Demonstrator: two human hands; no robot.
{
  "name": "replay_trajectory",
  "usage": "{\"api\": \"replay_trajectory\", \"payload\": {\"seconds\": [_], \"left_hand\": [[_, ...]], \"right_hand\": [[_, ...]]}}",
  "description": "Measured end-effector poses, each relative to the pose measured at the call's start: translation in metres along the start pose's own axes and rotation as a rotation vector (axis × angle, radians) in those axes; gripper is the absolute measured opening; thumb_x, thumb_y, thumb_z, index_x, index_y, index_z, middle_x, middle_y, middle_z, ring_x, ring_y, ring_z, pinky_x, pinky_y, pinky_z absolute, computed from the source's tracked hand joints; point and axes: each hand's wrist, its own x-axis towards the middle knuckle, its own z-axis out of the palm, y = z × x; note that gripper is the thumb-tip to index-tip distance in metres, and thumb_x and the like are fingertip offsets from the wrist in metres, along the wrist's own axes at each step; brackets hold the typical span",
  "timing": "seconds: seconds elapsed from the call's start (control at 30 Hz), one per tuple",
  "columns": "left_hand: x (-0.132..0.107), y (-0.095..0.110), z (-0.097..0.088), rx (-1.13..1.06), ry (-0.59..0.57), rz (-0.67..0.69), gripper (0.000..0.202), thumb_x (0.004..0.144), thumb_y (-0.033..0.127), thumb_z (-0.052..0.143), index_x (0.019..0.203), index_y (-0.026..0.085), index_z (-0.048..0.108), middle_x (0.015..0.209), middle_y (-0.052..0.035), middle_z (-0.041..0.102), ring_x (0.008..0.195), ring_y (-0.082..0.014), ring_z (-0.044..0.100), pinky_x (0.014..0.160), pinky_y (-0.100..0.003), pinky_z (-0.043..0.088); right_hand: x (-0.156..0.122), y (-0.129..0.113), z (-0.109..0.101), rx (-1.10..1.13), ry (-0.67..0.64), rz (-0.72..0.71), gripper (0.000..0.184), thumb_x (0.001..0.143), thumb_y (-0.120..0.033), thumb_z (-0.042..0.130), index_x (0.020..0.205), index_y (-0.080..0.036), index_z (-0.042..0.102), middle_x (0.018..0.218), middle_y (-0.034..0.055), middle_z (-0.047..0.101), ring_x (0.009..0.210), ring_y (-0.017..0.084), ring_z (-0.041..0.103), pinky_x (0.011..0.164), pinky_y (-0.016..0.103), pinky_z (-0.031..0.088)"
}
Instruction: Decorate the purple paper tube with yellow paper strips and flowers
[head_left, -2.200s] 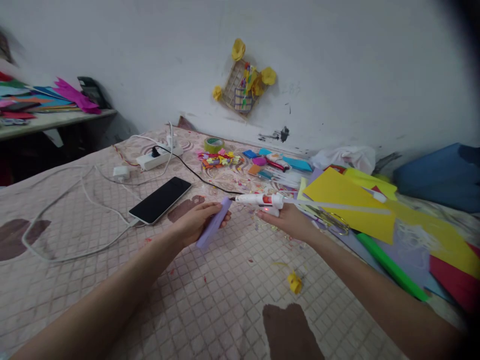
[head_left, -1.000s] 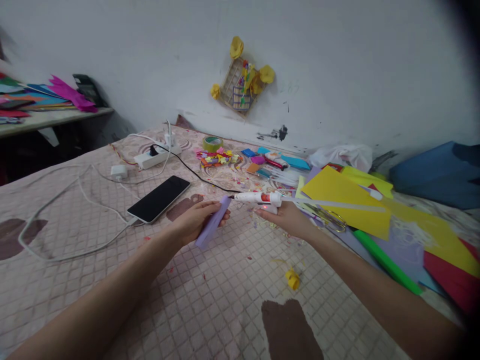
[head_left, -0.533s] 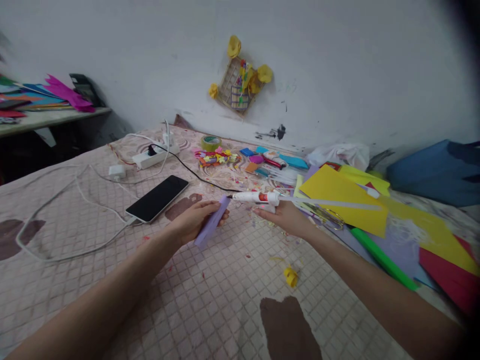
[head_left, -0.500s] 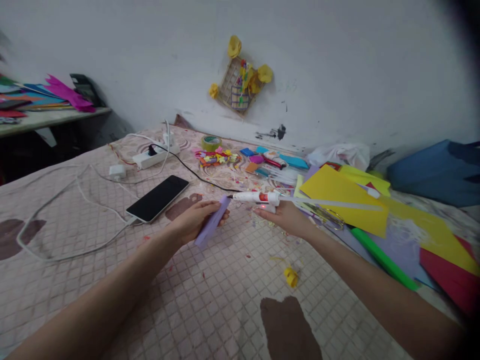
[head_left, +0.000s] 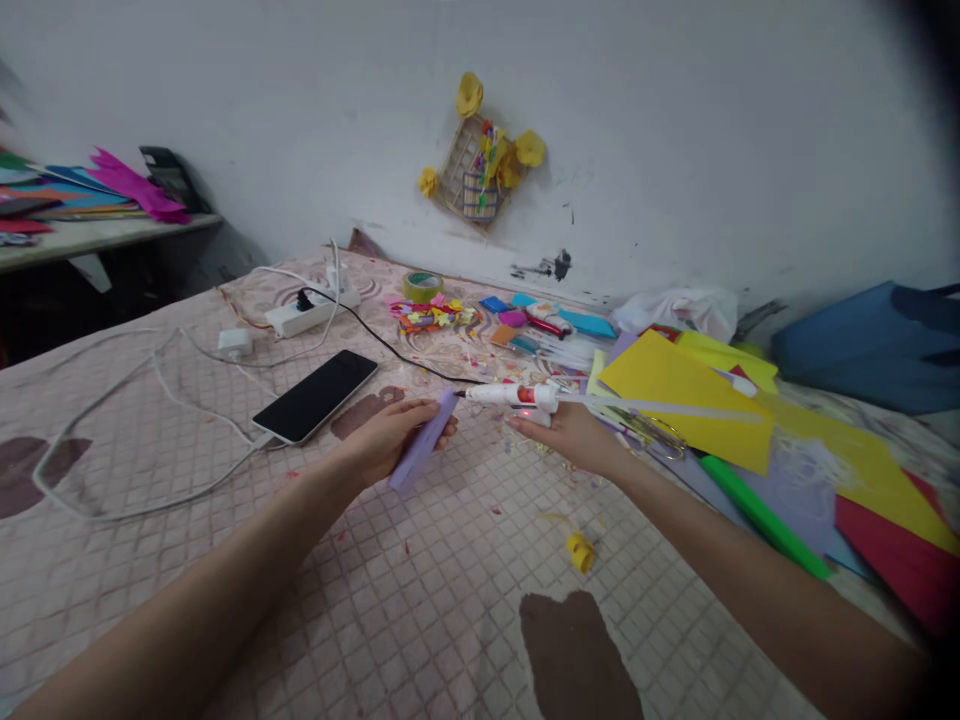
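Note:
My left hand [head_left: 390, 436] is closed round a folded lilac paper strip [head_left: 424, 447], held slanting above the patterned bedcover [head_left: 420, 600]. My right hand [head_left: 574, 433] grips a white hot glue gun [head_left: 517, 396] with a red light on it. The gun's nozzle points left and touches the strip's upper end. A black cord [head_left: 390, 345] runs from the gun to a white power strip [head_left: 307, 315].
A black phone [head_left: 316, 396] lies left of my hands with white cables around it. Coloured paper sheets [head_left: 690, 400], scissors [head_left: 649, 432] and a green roll [head_left: 761, 515] spread on the right. Paper scraps [head_left: 435, 315] and tape [head_left: 422, 286] sit near the wall. A small yellow paper curl [head_left: 577, 551] lies in front.
Both hands keep their pose, nozzle at the strip's end. Only the view has shifted a little.

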Motion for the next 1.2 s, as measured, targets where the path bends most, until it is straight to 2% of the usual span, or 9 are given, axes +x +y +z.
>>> {"api": "replay_trajectory", "payload": {"seconds": [0.17,0.37,0.5,0.67,0.87,1.2], "left_hand": [[0.000,0.001,0.000,0.004,0.025,0.021,0.008,0.084,0.014,0.047,0.083,0.010,0.054,0.076,-0.0085,0.064,0.064,-0.0098,0.058,0.061,-0.020,0.048],[0.000,-0.007,0.002,0.021,-0.024,0.003,0.009,0.084,0.014,0.047,0.086,0.009,0.054,0.078,-0.0094,0.063,0.063,-0.0100,0.059,0.058,-0.020,0.048],[-0.001,-0.011,0.004,0.024,-0.054,-0.016,0.010,0.084,0.014,0.047,0.088,0.009,0.054,0.076,-0.0088,0.063,0.062,-0.0102,0.059,0.059,-0.020,0.048],[-0.004,-0.011,0.008,0.004,-0.029,-0.051,0.006,0.084,0.012,0.046,0.086,0.011,0.052,0.076,-0.0083,0.064,0.061,-0.0096,0.059,0.060,-0.020,0.048],[-0.005,-0.015,0.010,0.010,-0.046,-0.075,0.007,0.084,0.013,0.047,0.084,0.011,0.054,0.073,-0.0065,0.064,0.058,-0.0087,0.059,0.059,-0.019,0.048],[-0.006,-0.019,0.013,0.027,-0.038,-0.094,0.006,0.084,0.015,0.048,0.085,0.013,0.054,0.072,-0.0057,0.064,0.059,-0.0091,0.059,0.061,-0.020,0.048]], "right_hand": [[0.006,0.006,0.004,-0.034,0.018,0.049,0.034,0.079,-0.038,0.055,0.107,-0.019,0.061,0.104,0.0078,0.066,0.100,0.027,0.058,0.086,0.041,0.043],[0.039,0.019,0.022,-0.052,0.096,0.180,0.034,0.077,-0.039,0.055,0.101,-0.015,0.063,0.093,0.0093,0.068,0.086,0.025,0.061,0.073,0.033,0.045],[0.064,0.024,0.035,-0.062,0.109,0.151,0.030,0.078,-0.034,0.053,0.098,-0.014,0.063,0.092,0.0086,0.068,0.081,0.022,0.061,0.070,0.029,0.044],[0.081,0.024,0.051,-0.073,0.118,0.115,0.029,0.078,-0.035,0.054,0.096,-0.014,0.063,0.092,0.0087,0.067,0.083,0.021,0.059,0.072,0.028,0.042],[0.083,0.024,0.056,-0.120,0.161,0.115,0.031,0.076,-0.034,0.056,0.096,-0.010,0.060,0.093,0.0123,0.064,0.083,0.023,0.056,0.074,0.031,0.040],[0.073,0.031,0.049,-0.132,0.145,0.085,0.026,0.076,-0.035,0.056,0.084,-0.011,0.060,0.079,0.0072,0.060,0.069,0.016,0.049,0.062,0.026,0.035]]}}
